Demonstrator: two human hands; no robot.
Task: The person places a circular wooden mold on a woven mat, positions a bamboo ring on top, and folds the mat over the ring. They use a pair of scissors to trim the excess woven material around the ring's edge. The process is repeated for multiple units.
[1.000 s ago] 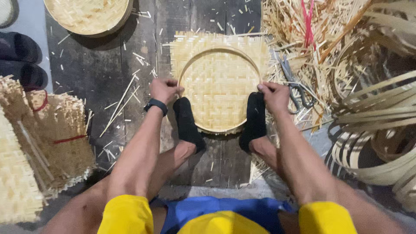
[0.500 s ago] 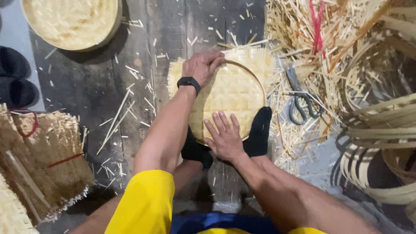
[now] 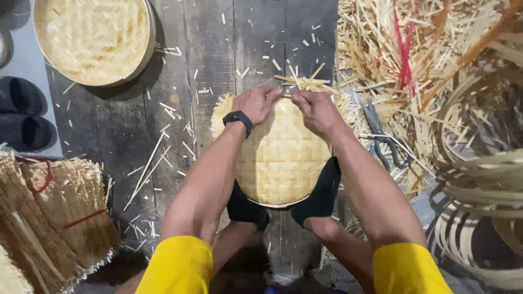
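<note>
A round woven bamboo tray (image 3: 278, 158) lies on the dark wooden floor, pinned at its near edge by my two black-socked feet (image 3: 321, 193). My left hand (image 3: 256, 103), with a black watch on the wrist, and my right hand (image 3: 313, 109) both grip the tray's far rim, side by side. Loose ends of bamboo strips (image 3: 302, 81) stick out past the rim just beyond my fingers.
A finished round woven tray (image 3: 92, 41) lies at the top left. Black shoes (image 3: 22, 114) sit at the left edge, bundled woven mats (image 3: 49, 218) at the lower left. Scissors (image 3: 384, 136), a heap of bamboo scraps (image 3: 414, 60) and coiled bamboo hoops (image 3: 479, 218) fill the right.
My right hand has moved from the tray's near side up to its far rim, beside my left hand. The tray now looks turned, with strip ends sticking out at the top.
</note>
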